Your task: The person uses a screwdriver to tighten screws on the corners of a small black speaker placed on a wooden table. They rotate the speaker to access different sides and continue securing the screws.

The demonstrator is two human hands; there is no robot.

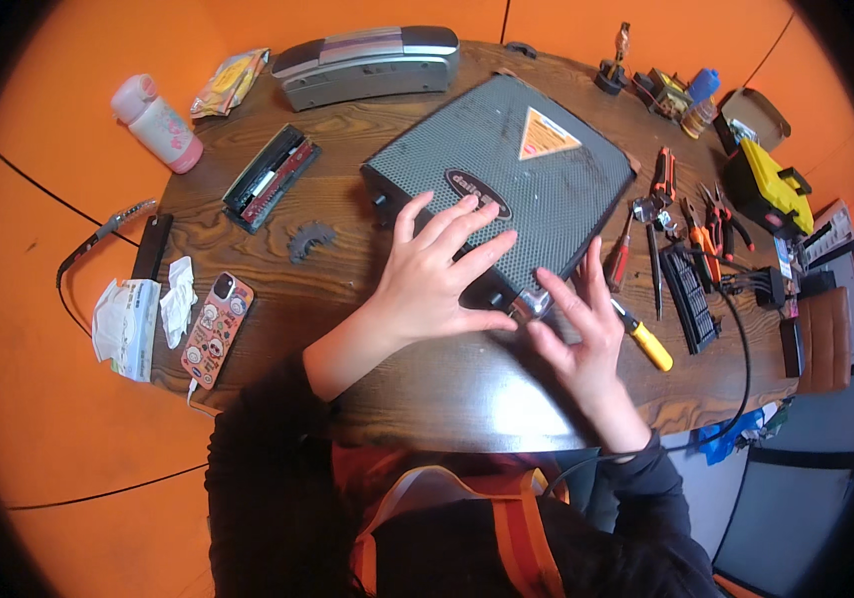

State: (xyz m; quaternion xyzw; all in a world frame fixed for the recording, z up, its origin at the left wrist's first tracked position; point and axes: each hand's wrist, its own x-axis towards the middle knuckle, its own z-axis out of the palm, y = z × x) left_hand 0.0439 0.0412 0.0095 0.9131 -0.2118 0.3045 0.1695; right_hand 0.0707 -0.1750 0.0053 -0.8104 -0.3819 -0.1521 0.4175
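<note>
- The left hand [437, 274] lies flat on the near corner of a dark mesh-topped box [507, 174], fingers spread apart and pressing down, not gripping anything.
- The box sits mid-table on the round wooden table [427, 389], turned at an angle, with an orange triangle sticker and a dark oval badge on its top.
- The right hand [581, 334] is at the box's near-right corner, fingers loosely apart, touching a small shiny metal part [532, 302] right at the box edge. Can't tell whether it's actually pinched or just touched.
- Just right of that hand lies a yellow-handled screwdriver [646, 341]; beyond it there's a scatter of pliers [711, 234] and a black vent grille [688, 299].
- A yellow-and-black tool [771, 184] sits at the far right edge.
- On the left side of the table: a phone in a sticker case [216, 327], crumpled tissue [178, 299], and an open bit case [271, 177].
- A grey stapler-shaped device [367, 62] is at the far edge, and a pink bottle [156, 122] lies off the table on the orange floor.
</note>
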